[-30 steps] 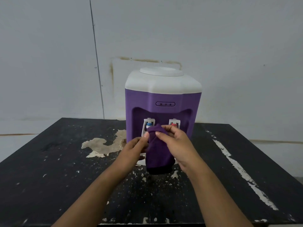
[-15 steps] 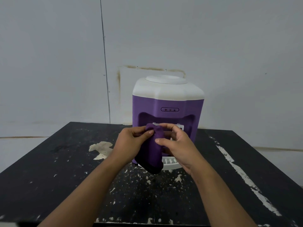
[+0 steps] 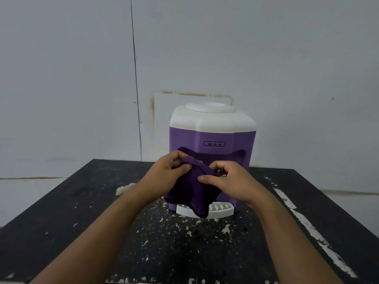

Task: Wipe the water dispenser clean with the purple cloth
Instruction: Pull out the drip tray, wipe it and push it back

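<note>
Pinching the purple cloth (image 3: 190, 193), left hand (image 3: 166, 175) and right hand (image 3: 231, 185) held it just before the water dispenser (image 3: 213, 134), toward the tabletop's (image 3: 61, 222) far edge.

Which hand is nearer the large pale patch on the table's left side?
Left. The left hand pinches the purple cloth just right of the pale patch, its wrist beside it; the right hand grips the cloth farther right, before the water dispenser.

Black table (image 3: 61, 222) with chipped, flaking paint; grey wall (image 3: 266, 48) behind, rust-stained outline.
</note>
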### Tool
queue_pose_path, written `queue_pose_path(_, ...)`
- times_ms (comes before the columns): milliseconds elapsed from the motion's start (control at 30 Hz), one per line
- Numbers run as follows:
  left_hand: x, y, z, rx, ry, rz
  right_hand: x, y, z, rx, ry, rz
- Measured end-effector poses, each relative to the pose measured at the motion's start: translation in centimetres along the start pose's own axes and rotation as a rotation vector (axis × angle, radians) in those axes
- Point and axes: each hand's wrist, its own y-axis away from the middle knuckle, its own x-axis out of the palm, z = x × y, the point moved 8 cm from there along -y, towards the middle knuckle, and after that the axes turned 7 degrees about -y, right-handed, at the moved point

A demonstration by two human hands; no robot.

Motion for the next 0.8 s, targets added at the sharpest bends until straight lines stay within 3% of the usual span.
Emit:
queue_pose_path(100, -0.5, 0.2, -0.8, 0.04, -0.022, 0.039, 0.0, -0.3, 0.2, -0.016, 0.068, 0.007)
queue_pose_path(267, -1.5, 0.5, -1.3, 0.072, -0.379, 0.152, -0.1, -0.4, 0.3, -0.048, 0.113, -0.1)
queue_pose_path(400, -2.7, 0.7, -1.2, 0.036, -0.513, 0.165, 1.0, -0.4, 0.7, -0.078, 0.203, -0.064)
queue_pose_path(600, -5.2, 1.6, -0.8, 0.006, -0.582, 0.207, 3.5, -0.8, 1.1, -0.017, 0.296, 0.04)
queue_pose_path(800, -10.4, 2.5, 1.7, -0.112, -0.46, 0.076, 7.3, -2.9, 1.8, -0.022, 0.358, 0.106)
